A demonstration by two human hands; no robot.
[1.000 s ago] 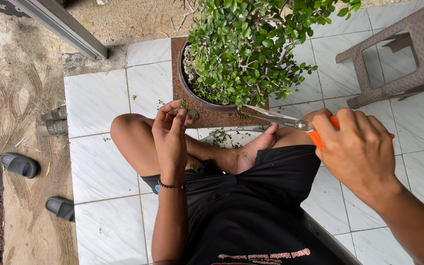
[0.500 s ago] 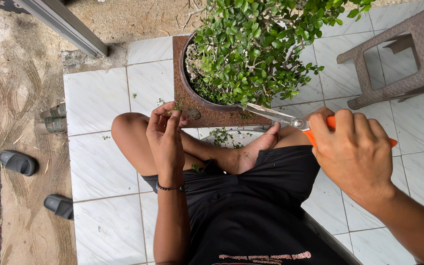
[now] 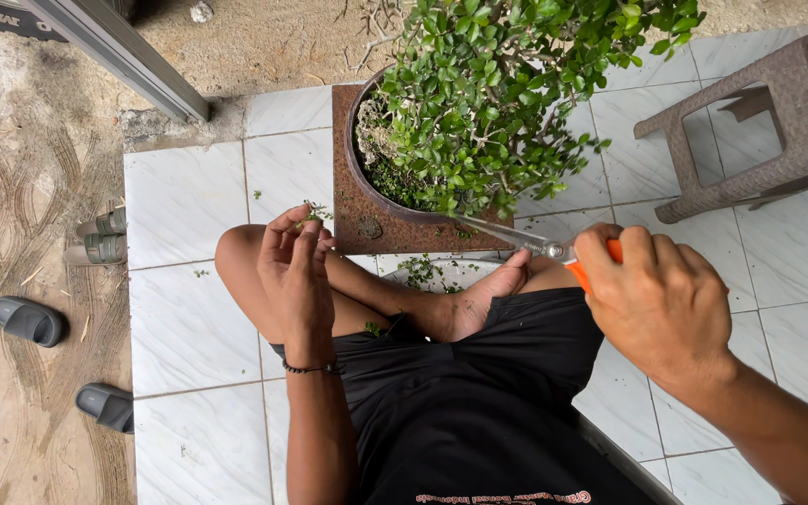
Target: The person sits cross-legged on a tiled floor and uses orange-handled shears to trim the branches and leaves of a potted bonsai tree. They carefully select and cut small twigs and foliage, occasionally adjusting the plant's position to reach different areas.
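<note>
Left hand point(image 3: 296, 276) rose slightly; one shears point(image 3: 540, 245), perhaps four sandals point(image 3: 30, 320).

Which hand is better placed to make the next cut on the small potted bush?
The right hand: it holds the orange-handled scissors, blades pointing into the bush. The left hand holds only small clippings, away from the foliage.

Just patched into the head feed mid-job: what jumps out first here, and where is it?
The leafy green potted shrub at top centre, in a round pot on a rusty square slab. Below it, the right hand grips orange-handled scissors whose blades point at the lower foliage. The left hand pinches a small green clipping over the crossed legs, on white floor tiles.
</note>
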